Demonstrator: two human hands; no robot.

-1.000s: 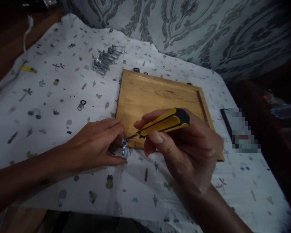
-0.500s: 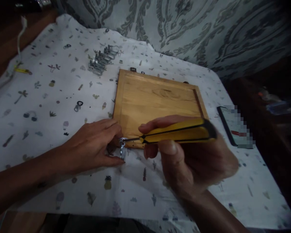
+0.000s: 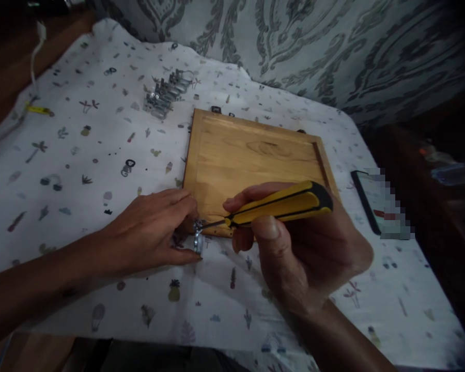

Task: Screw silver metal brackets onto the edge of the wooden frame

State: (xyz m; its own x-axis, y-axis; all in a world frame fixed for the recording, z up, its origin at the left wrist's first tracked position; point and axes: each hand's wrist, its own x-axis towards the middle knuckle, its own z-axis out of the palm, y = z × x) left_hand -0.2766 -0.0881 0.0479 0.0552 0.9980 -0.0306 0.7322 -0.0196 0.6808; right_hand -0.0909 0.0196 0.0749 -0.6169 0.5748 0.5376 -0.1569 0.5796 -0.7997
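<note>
A wooden cabinet door with a raised frame lies flat on the cloth. At its near left corner is a shiny metal hinge, and my left hand holds it there between curled fingers and thumb. Some of those fingers are hidden behind the hand. My right hand is closed round the yellow and black handle of a screwdriver. The screwdriver slants down to the left, its tip touching the hinge or very close to it.
Behind the door, several metal hinges stand in a row. A phone lies on the right of the patterned tablecloth. A white cable hangs at the far left, near a small yellow object. Patterned wallpaper rises at the back.
The screwdriver handle has turned a little in my right hand and its end has shifted left and up. My left hand stays on the hinge. The whole view has shifted slightly.
</note>
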